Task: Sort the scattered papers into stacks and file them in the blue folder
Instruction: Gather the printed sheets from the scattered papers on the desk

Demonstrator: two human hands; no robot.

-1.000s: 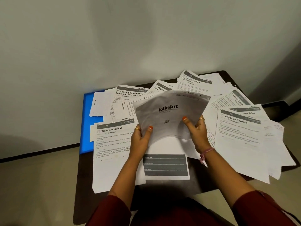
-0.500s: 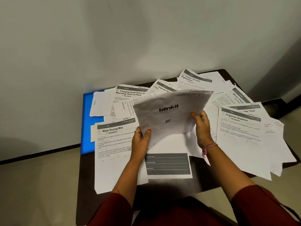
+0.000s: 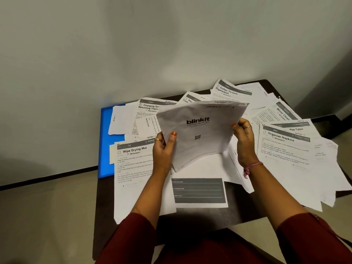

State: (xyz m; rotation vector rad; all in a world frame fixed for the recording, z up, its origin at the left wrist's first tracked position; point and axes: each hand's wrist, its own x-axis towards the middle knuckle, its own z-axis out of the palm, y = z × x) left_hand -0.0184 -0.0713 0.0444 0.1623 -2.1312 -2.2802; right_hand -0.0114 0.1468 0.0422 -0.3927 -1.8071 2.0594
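A: Status of held item?

B: Small sheaf of papers [image 3: 200, 130] raised above the desk [image 3: 228, 214], tilted toward the camera. Top sheet grey, printed "blinkit", small code mark below the word. Further sheet edges visible behind the upper rim.

A: Left hand?

B: Left hand [image 3: 163, 149] gripping the sheaf at its lower left edge. Thumb laid across the front face, remaining fingers hidden behind the paper. Ring on one finger.

A: Right hand?

B: Right hand [image 3: 244, 138] gripping the right edge. Thumb pressed on the front, fingers [image 3: 245, 123] curled round the back, pressed together. Ring on one finger, pink band at the wrist.

A: Location of the blue folder?

B: Blue folder [image 3: 106, 141] flat at the far left of the desk, next to the wall [image 3: 133, 44]. Largely covered by loose sheets; left border exposed.

A: Remaining papers?

B: Scattered flat over the desk, overlapping. "Wipe Drying Mat" sheet [image 3: 137, 168] at left, lying partly over the folder. "Charging Small Items" sheet [image 3: 146, 119] behind it. Sheet with dark grey block [image 3: 198, 191] directly below the sheaf. "Organize Napkins" sheet [image 3: 285, 155] at right, overhanging the desk edge. "Mirror Clean" sheet [image 3: 280, 115] and "Curtain Tie-back Organization" sheet [image 3: 232, 92] at far right.

A: Clothing?

B: Dark red sleeves [image 3: 133, 237] on both forearms.
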